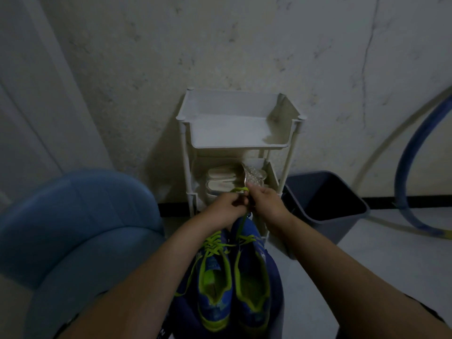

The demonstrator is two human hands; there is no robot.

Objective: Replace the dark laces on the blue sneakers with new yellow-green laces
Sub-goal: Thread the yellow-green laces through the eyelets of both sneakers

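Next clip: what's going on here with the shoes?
A person has a pair of blue sneakers in front of them. The left hand and right hand are raised above the toes, both pinching a yellow-green lace that seems to run up from the right sneaker. The left sneaker already shows yellow-green lacing. No dark laces are in view. Behind them stand a white rack holding pale shoes and a dark bin.
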